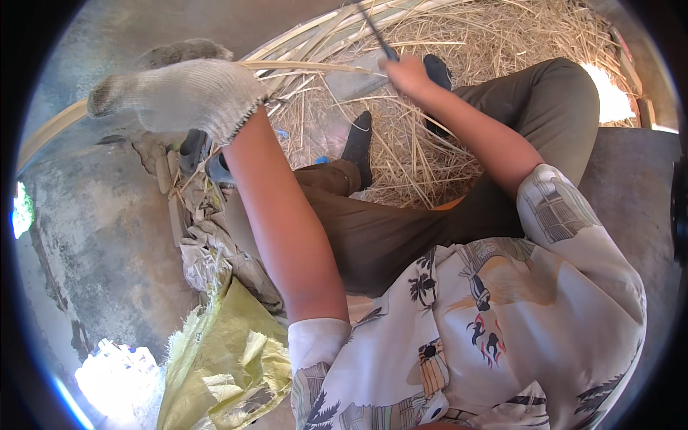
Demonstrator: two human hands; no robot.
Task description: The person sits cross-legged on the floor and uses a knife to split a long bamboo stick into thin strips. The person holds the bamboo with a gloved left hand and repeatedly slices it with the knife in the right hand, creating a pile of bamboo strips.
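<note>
My left hand [188,97], in a soiled pale knitted glove, reaches out at the upper left with its fingers closed round a long bamboo strip [51,130]. The strip curves away beyond the glove to the left, and its other end points right, toward my right hand. My bare right hand [410,76] is closed on a knife [378,32], whose dark narrow blade points up and left. The strip's right end lies close beside this fist; whether the two touch I cannot tell. Slight blur covers the glove's fingers, and the knife's handle is mostly hidden in my fist.
Straw-like shavings [502,43] cover the ground ahead, with longer pale strips [315,36] along their far left edge. My legs [530,93] are bent around them, feet in dark socks [357,147]. A torn yellow-green woven sack [229,351] lies at lower left beside a grey concrete surface [100,236].
</note>
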